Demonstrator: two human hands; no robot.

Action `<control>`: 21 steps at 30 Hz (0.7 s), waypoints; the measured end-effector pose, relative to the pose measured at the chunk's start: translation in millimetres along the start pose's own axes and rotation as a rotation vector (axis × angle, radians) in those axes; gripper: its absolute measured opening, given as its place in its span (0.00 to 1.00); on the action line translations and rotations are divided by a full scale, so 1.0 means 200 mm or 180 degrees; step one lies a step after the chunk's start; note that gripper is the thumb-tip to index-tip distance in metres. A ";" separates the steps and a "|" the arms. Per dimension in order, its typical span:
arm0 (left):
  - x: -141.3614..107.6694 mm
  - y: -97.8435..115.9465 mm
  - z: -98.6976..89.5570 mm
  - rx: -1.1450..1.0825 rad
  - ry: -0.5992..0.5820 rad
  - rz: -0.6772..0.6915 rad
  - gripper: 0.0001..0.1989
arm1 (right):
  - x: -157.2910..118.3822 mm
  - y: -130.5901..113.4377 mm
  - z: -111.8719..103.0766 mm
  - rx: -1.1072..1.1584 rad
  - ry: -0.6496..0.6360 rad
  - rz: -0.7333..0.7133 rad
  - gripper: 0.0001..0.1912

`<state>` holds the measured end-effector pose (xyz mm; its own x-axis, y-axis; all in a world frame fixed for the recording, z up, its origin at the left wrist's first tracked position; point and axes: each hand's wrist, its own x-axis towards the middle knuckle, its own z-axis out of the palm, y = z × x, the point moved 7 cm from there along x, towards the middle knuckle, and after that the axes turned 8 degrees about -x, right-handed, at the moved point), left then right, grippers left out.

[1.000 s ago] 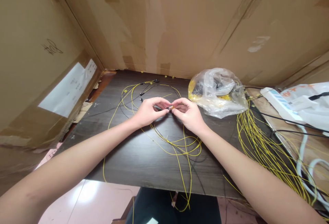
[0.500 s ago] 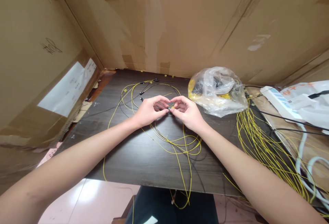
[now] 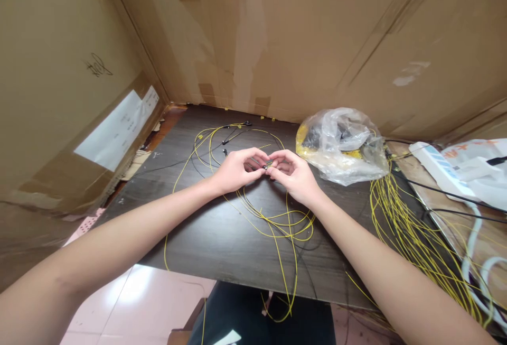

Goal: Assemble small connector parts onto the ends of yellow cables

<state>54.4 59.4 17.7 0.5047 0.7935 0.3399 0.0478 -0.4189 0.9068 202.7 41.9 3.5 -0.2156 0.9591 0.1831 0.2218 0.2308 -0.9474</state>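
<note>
My left hand [image 3: 241,169] and my right hand [image 3: 293,176] meet fingertip to fingertip over the middle of the dark table [image 3: 198,244]. Both are closed in a pinch around a small dark part with a bit of yellow cable at it; its exact kind is too small to make out. Loops of thin yellow cable [image 3: 277,222] lie beneath and in front of my hands, hanging over the near edge. Beyond my left hand, more yellow and black cable ends in small black tips [image 3: 247,123].
A clear plastic bag [image 3: 343,147] with yellow and black contents sits at the back right. A thick bundle of yellow cables [image 3: 412,239] runs along the right side near a white power strip [image 3: 438,168]. Cardboard walls [image 3: 237,33] enclose the back and left.
The view has shifted slightly, so everything sits a little further right. My fingertips stay together at the small part, and the right fingers have shifted slightly around it.
</note>
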 end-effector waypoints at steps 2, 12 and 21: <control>0.00 0.00 0.00 0.0012 0.0005 0.0024 0.10 | 0.00 0.00 0.00 -0.0013 -0.0015 -0.0007 0.16; -0.01 0.01 0.00 0.0200 0.0015 0.0158 0.09 | -0.01 -0.01 0.02 -0.0231 -0.0037 -0.0087 0.17; -0.01 0.04 0.00 0.0404 -0.0056 0.0240 0.08 | 0.00 0.00 0.01 -0.0295 0.0011 -0.0094 0.14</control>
<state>54.6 54.6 23.7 0.5260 0.7503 0.4005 0.1173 -0.5304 0.8396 200.2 41.5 3.3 -0.2202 0.9522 0.2118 0.3024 0.2731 -0.9132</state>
